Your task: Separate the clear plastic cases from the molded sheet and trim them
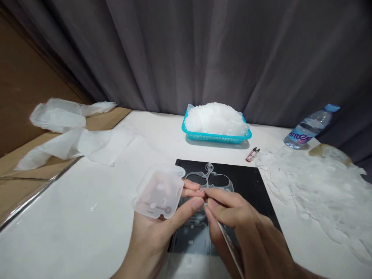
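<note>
A frosted, translucent moulded sheet piece (162, 190) with rounded corners and small cutouts rests on my left hand (171, 221). The left thumb and fingers come together just past its right edge. My right hand (238, 221) grips a slim, pale, flat-handled tool (228, 242), its dark tip close to the left fingertips; I cannot tell its exact kind. Beneath both hands, a clear moulded sheet (190, 236) with rounded outlines lies over a black mat (247, 178). What the tool's tip touches is hidden by my fingers.
A blue basket (219, 137) heaped with white translucent pieces stands at the back. Small pink-handled snips (252, 155) lie right of it, near a water bottle (308, 128). Clear scraps (325, 193) pile up at right. White wrapping sheets (78, 145) and cardboard (110, 118) are at left.
</note>
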`<state>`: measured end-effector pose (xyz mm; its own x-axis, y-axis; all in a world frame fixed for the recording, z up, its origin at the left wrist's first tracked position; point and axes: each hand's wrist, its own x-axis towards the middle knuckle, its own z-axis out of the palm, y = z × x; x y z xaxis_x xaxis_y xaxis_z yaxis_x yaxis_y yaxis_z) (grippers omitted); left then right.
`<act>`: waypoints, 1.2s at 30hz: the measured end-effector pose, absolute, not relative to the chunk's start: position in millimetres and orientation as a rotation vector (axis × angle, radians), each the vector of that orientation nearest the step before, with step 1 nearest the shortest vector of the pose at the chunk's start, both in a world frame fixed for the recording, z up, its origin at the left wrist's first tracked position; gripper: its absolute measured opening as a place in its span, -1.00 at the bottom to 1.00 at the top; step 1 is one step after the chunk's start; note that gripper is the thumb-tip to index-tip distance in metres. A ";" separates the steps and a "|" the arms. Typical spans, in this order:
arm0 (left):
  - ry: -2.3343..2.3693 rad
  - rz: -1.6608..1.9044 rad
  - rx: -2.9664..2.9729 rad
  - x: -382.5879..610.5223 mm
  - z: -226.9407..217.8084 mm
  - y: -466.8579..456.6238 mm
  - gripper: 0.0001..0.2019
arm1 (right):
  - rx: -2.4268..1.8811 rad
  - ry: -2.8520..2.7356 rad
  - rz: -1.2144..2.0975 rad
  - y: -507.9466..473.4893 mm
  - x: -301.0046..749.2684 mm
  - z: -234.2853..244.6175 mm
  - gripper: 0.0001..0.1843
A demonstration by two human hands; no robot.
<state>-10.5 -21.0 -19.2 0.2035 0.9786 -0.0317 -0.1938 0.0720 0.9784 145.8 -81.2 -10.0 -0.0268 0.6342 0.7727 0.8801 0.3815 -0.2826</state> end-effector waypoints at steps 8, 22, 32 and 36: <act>0.924 1.065 1.010 -9.5 -12.6 -21.3 -0.92 | -1.325 -1.796 -0.428 -84.2 147.7 -9.5 -0.76; 0.910 0.981 0.909 -6.6 -7.3 -20.7 -0.88 | -1.327 -1.774 -0.433 -82.4 148.2 -6.8 -0.81; 0.930 1.020 0.940 -5.8 -9.2 -21.0 -0.89 | -1.358 -1.771 -0.356 -77.4 150.2 -4.0 -0.76; 0.942 1.023 0.948 -5.9 -10.8 -21.3 -0.88 | -1.371 -1.775 -0.344 -76.7 150.8 -4.1 -0.79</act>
<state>-5.9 -21.3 -10.8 0.2409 0.9546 -0.1752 -0.2532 0.2361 0.9382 150.8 -76.7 -4.1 -0.0434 0.6603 0.7497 0.8928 0.3624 -0.2675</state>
